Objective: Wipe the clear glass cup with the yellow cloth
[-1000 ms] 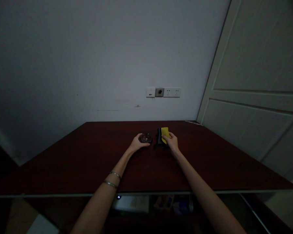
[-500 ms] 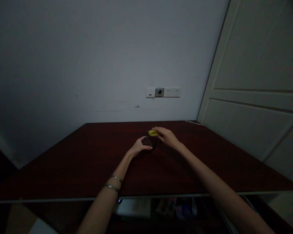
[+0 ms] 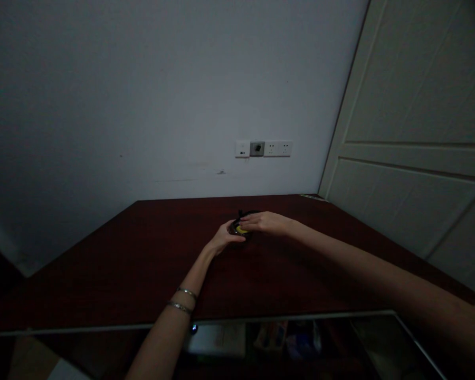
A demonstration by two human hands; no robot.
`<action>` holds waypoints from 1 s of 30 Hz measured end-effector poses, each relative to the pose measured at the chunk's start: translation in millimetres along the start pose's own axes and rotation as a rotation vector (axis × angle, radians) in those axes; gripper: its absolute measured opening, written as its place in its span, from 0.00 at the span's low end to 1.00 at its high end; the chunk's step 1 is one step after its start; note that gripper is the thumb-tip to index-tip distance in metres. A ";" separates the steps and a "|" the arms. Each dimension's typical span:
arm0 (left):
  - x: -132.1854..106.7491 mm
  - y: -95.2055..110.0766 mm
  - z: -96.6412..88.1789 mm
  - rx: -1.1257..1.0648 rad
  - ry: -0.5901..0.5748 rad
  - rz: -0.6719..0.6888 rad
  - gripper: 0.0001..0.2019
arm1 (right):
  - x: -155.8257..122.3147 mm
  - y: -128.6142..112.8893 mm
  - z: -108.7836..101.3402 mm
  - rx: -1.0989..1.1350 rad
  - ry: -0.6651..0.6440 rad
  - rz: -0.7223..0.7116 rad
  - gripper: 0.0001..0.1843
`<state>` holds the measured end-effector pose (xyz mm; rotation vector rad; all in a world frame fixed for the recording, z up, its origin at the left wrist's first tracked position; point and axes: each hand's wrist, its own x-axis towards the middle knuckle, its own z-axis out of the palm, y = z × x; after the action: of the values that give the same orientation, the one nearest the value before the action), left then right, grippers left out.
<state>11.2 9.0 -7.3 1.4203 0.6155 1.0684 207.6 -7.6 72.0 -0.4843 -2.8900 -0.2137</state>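
Observation:
A small round dark dish (image 3: 236, 228) sits far out on the dark red table (image 3: 150, 258). My left hand (image 3: 221, 238) curls around its near left side and holds it. My right hand (image 3: 263, 222) reaches in from the right, fingers pinched on a yellow and black sponge (image 3: 242, 230), pressing it into the dish. Only a sliver of yellow shows under my fingers. Two thin bangles circle my left wrist (image 3: 184, 298).
A pale wall with a strip of sockets (image 3: 263, 149) rises behind the table. A white panelled door (image 3: 415, 137) stands along the right side. Under the table's near edge, boxes and packets (image 3: 237, 340) lie in shadow.
My right hand lifted the yellow sponge from the table at the right of the dish, carried it left and lowered it into the dish. My left hand stayed on the dish.

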 end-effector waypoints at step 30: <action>5.9 -8.9 1.6 0.246 0.235 0.270 0.35 | 29.0 -39.3 -2.6 -0.218 -0.135 0.441 0.13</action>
<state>17.0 14.8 -14.2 1.6367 0.7589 1.4263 168.0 -35.9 76.7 -1.1948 -2.8039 -0.4381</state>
